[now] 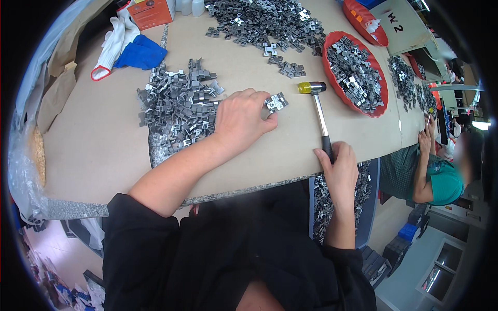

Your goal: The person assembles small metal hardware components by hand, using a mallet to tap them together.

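My left hand [241, 116] is closed on a small bent metal clip [276, 102], which pokes out past the fingertips over the table. Beside that hand, to its left, lies a heap of similar grey metal clips [179, 101]. My right hand [340, 166] grips the black handle of a mallet [322, 122] near the table's front edge. The mallet has a shiny metal shaft and a head with one yellow face and one black face. Its head points away from me, to the right of the held clip.
A red scalloped bowl [383, 103] full of clips stands at right. Behind lies a larger clip pile [270, 23]. White and blue gloves [137, 52] and an orange box [150, 13] are far left. A blue-grey bin [367, 223] sits below the edge. A co-worker [441, 179] works at right.
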The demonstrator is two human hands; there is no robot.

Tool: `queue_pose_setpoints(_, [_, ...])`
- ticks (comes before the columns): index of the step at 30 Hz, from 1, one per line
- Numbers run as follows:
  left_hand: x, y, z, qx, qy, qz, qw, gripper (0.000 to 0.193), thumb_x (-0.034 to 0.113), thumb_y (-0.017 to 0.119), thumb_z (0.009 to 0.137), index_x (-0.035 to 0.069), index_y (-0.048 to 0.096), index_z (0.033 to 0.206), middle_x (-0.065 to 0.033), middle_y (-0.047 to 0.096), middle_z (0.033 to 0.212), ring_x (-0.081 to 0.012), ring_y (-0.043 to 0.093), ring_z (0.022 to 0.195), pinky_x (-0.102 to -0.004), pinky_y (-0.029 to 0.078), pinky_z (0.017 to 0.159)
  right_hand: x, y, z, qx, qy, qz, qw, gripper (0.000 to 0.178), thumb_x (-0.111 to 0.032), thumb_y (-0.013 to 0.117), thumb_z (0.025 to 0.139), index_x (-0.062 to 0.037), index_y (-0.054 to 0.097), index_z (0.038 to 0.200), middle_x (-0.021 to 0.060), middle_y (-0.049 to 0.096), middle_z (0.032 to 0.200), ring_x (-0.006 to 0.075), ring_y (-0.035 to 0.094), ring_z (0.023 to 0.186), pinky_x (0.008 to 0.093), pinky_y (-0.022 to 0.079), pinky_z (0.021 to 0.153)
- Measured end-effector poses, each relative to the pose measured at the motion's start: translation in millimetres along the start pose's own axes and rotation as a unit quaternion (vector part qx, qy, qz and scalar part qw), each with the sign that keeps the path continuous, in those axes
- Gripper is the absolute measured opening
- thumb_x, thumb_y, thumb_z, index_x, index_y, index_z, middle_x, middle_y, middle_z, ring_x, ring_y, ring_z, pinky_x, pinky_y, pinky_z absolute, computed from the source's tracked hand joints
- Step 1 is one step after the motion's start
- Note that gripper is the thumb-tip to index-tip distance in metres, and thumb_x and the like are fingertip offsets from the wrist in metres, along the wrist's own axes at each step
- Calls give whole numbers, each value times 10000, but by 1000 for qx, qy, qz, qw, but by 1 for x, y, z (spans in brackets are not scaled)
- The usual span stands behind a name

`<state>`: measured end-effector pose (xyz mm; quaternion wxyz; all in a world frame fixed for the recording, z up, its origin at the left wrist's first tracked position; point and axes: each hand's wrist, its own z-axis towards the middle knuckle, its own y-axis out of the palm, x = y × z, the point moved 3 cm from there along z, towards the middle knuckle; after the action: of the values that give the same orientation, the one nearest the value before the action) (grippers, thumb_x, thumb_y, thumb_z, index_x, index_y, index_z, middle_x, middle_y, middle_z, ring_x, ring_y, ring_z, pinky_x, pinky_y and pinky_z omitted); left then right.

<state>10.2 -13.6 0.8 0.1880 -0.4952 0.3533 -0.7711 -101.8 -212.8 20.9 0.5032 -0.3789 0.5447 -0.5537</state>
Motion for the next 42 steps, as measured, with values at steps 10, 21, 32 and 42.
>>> queue_pose_setpoints(10, [-3, 4, -1, 16, 46, 35, 998, 269, 203, 652, 628, 42, 634, 843, -93, 582, 757, -245, 513, 766, -332, 440, 707, -14, -11, -30, -112, 72, 261, 956, 223, -140, 390, 903, 45, 512, 928, 170, 547, 676, 329, 572, 613, 376, 438, 549])
queue_pose_setpoints(21, [-2, 4, -1, 18, 54, 41, 998, 329, 200, 660, 628, 15, 627, 898, -99, 587, 763, -246, 520, 765, -327, 440, 710, -37, -11, -40, -135, 6, 216, 967, 186, -139, 410, 899, 21, 497, 937, 161, 542, 678, 351, 553, 637, 404, 438, 571])
queue_pose_setpoints(32, [-1, 3, -1, 7, 22, 31, 999, 284, 191, 679, 643, 13, 596, 848, -102, 584, 790, -254, 520, 801, -334, 431, 738, -32, -18, -43, -66, 3, 251, 966, 169, -121, 417, 892, 18, 490, 953, 181, 545, 709, 358, 558, 657, 399, 449, 581])
queue_pose_setpoints(42, [-4, 6, -2, 13, 29, 26, 999, 286, 197, 679, 641, 18, 598, 849, -99, 582, 799, -252, 520, 801, -334, 433, 741, -28, -11, -40, -96, 63, 286, 951, 190, -120, 415, 893, 35, 499, 961, 175, 533, 681, 339, 554, 627, 390, 443, 575])
